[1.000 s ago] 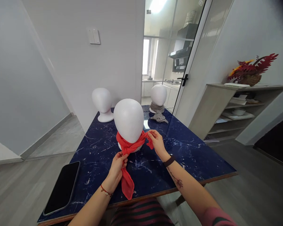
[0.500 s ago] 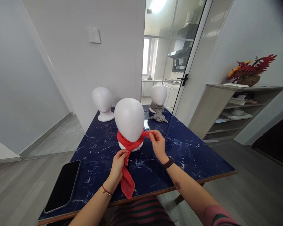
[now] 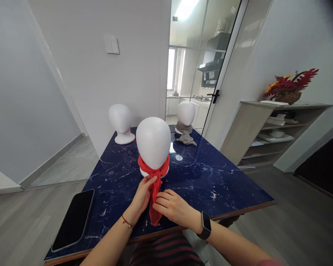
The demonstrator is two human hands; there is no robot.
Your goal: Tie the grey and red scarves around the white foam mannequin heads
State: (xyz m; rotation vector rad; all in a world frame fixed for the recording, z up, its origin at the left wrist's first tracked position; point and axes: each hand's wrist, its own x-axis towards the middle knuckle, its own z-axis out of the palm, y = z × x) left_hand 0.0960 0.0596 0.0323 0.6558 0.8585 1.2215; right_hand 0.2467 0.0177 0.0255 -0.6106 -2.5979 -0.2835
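"Where's the sheer red fabric scarf (image 3: 155,187)?"
"Around the smooth white mannequin head (image 3: 153,142), left hand (image 3: 143,194) pinching it below; right hand (image 3: 173,207), half-curled, touches its hanging end, grip unclear."

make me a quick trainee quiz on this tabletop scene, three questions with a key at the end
1. How many white mannequin heads stand on the dark blue table?

2. True or false: the grey scarf is wrapped around the back-left head.

3. Which hand is on the red scarf closer to the front head: A) left, B) right?

Key:
1. Three.
2. False; it is around the neck of the back-right head.
3. A; the left hand pinches it just below that head, while the right hand is lower, at the hanging part.
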